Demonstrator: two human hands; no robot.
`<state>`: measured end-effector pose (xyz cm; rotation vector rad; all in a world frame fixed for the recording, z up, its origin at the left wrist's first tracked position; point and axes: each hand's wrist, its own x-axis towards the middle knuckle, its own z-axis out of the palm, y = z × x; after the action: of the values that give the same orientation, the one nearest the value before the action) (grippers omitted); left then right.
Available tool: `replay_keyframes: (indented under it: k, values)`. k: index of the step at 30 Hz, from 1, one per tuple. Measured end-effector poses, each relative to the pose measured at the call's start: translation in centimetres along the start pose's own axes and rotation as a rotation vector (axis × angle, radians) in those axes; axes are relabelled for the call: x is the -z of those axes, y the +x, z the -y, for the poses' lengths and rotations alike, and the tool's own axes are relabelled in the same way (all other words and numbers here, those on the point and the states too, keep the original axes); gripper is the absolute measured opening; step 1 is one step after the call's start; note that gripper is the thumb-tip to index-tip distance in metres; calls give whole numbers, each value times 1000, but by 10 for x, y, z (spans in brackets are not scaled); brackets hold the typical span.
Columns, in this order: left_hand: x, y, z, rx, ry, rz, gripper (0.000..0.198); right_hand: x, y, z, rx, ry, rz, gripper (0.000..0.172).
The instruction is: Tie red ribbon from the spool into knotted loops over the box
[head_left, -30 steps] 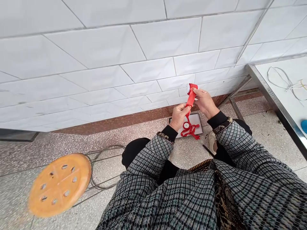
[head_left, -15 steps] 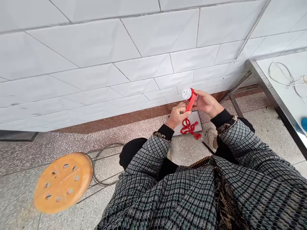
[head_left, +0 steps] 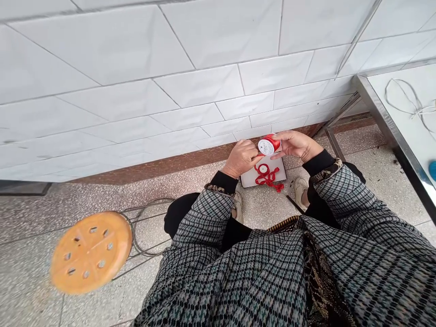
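Observation:
My right hand [head_left: 295, 144] grips a spool of red ribbon [head_left: 269, 145] by its far side, with the white printed label facing me. To its left, my left hand [head_left: 242, 157] is closed in a pinch on a short stretch of the ribbon that comes off the spool. Below the hands a white box or lid [head_left: 250, 178] with dark edges lies on the floor. On it sit a loose, looped red ribbon [head_left: 269, 178] and a second, smaller white-centred spool [head_left: 263, 168]. One ribbon end hangs over the near edge.
An orange round stool [head_left: 91, 252] with metal legs lies at the left. At the right stands a metal-framed table [head_left: 378, 113] with a white cable [head_left: 413, 109] and a blue object [head_left: 432, 170]. A dark stick-like thing [head_left: 294, 204] lies by my shoe [head_left: 300, 190]. The tiled wall [head_left: 211, 68] rises ahead.
My left hand has moved left and turned over, still on the ribbon. The spool has tilted and dropped slightly, and the small spool on the box has come into view.

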<state>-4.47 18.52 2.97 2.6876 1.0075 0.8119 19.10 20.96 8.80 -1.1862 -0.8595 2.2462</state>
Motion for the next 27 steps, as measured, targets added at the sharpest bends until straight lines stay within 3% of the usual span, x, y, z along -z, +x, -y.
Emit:
replay_keyframes:
  k: [4, 8, 15, 18, 23, 25, 27]
  values:
    - [-1, -3, 4, -54, 133, 32, 30, 2, 0, -1, -5, -150, -3, 15]
    - [-12, -2, 6, -21, 75, 67, 29, 2, 0, 0, 2, -186, 15, 16]
    - [-25, 3, -10, 243, -568, -4, 27, 1, -9, 10, 116, 58, -28, 20]
    - [-20, 2, -19, 336, -731, 103, 32, 9, -20, 25, 275, 203, -74, 17]
    - [-22, -6, -16, 374, -781, 296, 38, 41, -36, 55, 666, 550, -135, 14]
    - [-29, -12, -10, 427, -739, 421, 37, 51, -45, 66, 820, 830, -119, 20]
    - [-40, -22, -5, 495, -661, 595, 33, 56, -57, 74, 839, 1246, 14, 21]
